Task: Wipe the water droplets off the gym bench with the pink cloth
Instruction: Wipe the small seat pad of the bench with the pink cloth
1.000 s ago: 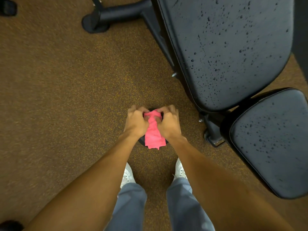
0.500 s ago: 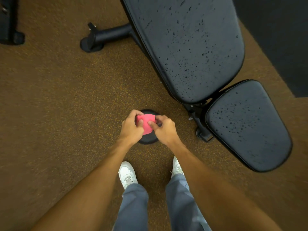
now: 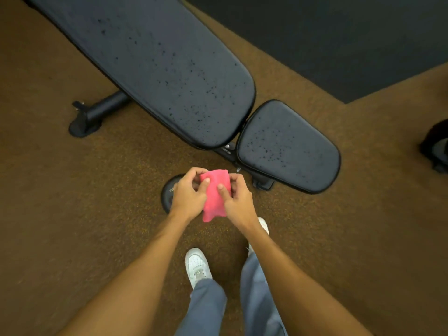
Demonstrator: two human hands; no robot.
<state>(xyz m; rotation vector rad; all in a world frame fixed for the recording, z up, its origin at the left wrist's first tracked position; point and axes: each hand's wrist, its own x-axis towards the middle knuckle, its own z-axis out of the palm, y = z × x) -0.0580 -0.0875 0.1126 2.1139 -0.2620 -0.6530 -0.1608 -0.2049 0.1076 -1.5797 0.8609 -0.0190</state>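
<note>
The pink cloth hangs folded between my two hands, in front of my body and short of the bench. My left hand pinches its left edge with thumb and fingers. My right hand grips its right edge, thumb laid on the front of the cloth. The black gym bench has a long back pad running up to the left and a smaller seat pad at the right. Both pads are speckled with water droplets. The cloth is apart from both pads.
A black round foot sits on the brown speckled floor just under my left hand. The bench's rear crossbar foot sticks out at the left. A dark mat covers the floor beyond the bench. A dark object lies at the right edge.
The view has pulled back and shifted, so the bench now lies farther up and left. The cloth, bunched and hanging a second ago, is now spread flatter between both hands.
</note>
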